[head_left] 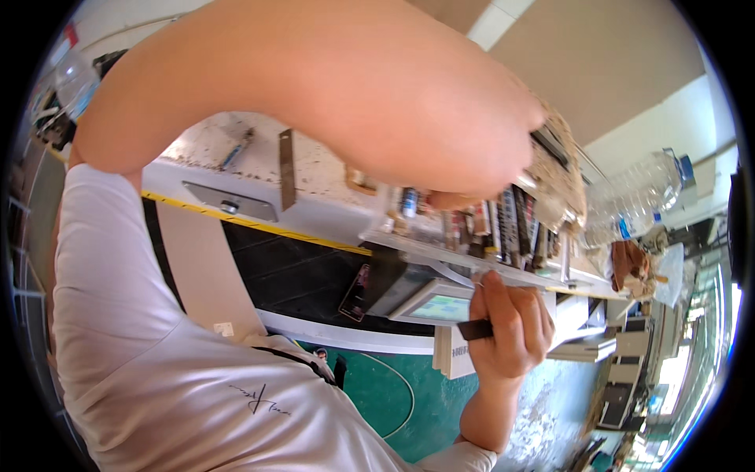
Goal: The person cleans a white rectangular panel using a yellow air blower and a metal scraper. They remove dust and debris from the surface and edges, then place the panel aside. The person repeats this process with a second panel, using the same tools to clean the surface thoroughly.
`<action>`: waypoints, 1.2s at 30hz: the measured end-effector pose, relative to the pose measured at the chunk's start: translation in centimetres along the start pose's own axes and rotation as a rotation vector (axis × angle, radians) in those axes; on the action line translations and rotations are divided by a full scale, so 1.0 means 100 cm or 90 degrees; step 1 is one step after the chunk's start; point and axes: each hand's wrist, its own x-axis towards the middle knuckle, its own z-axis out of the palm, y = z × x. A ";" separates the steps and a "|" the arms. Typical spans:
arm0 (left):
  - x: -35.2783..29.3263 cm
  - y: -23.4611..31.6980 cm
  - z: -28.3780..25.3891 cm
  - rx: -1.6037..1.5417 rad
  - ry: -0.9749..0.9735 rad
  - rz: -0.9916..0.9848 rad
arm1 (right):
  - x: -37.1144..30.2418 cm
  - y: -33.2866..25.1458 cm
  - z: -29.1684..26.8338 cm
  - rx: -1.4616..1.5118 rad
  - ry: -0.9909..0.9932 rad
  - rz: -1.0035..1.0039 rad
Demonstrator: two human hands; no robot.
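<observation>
My left arm stretches across the top of the view. My left hand (503, 149) hangs blurred over a tray (440, 250) of upright, narrow tools and tubes (503, 224); its fingers are mostly hidden. A dark, bar-like piece (550, 148) lies just past it, and I cannot tell whether the hand touches that. In front of the tray, my right hand (511, 326) is closed around a tool with a black handle (475, 330), whose end sticks out at the palm. A thin pale strip (450, 272) runs from its fingertips toward the tray; its kind is unclear.
Below the tray sits a machine screen (442, 307). On the white worktop (259, 169) lie a metal strip (287, 169) and a small blue tool (234, 151). A yellow measuring tape (259, 224) lines its edge. A large clear bottle (641, 193) stands at the right.
</observation>
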 end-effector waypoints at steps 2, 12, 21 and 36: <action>0.003 -0.002 -0.004 0.018 -0.037 0.005 | -0.001 0.000 0.003 -0.001 0.009 0.000; 0.063 0.002 0.016 0.064 -0.051 0.013 | -0.013 -0.004 0.009 -0.002 0.047 0.032; 0.107 -0.016 0.049 -0.017 -0.038 0.103 | -0.014 -0.002 0.011 0.010 0.070 0.036; 0.138 -0.008 0.046 0.021 -0.077 0.055 | -0.019 -0.002 0.012 0.051 0.090 0.052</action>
